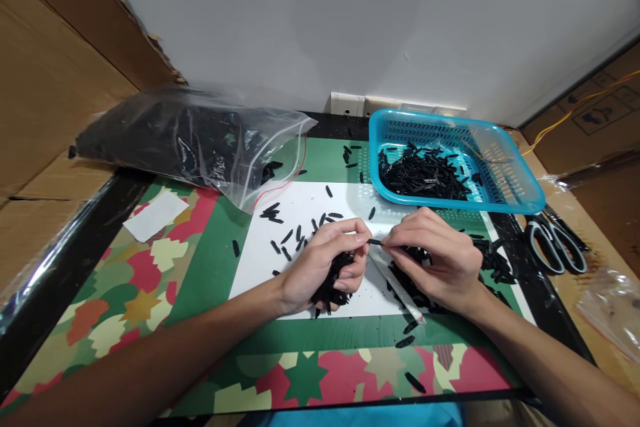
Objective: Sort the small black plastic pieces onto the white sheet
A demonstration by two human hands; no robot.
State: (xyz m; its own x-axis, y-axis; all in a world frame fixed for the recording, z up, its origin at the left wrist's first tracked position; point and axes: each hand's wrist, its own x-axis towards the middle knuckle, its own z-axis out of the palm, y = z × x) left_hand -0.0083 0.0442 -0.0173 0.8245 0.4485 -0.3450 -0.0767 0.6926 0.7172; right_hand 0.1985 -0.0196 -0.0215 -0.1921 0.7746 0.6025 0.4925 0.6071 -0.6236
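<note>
piece in play: we see one small black piece pinched between both hands, just below frame centre, over the white sheet.
long axis: roughly horizontal in the frame, running left-right from one set of fingertips to the other.
left hand: centre of frame, fingers curled shut round a bundle of black pieces; thumb and forefinger tips close on the left end of the single piece.
right hand: just right of centre, fingers closed, thumb and forefinger nipping the right end of the same piece.
which hand is nearer: neither; both touch it, one at each end. The piece sits in the gap between the two hands.
under right hand: a loose heap of black pieces on the surface, partly hidden by the palm. A pale narrow strip runs diagonally below the fingers; we cannot tell what it is.
blue basket: upper right of frame, just beyond the right hand, holding a pile of the same black pieces.
plastic bag: upper left, lying on its side, dark contents, mouth facing centre.
scattered pieces: on the white sheet, just above the left hand.
scissors: right edge, near the basket, clear of both hands.
</note>
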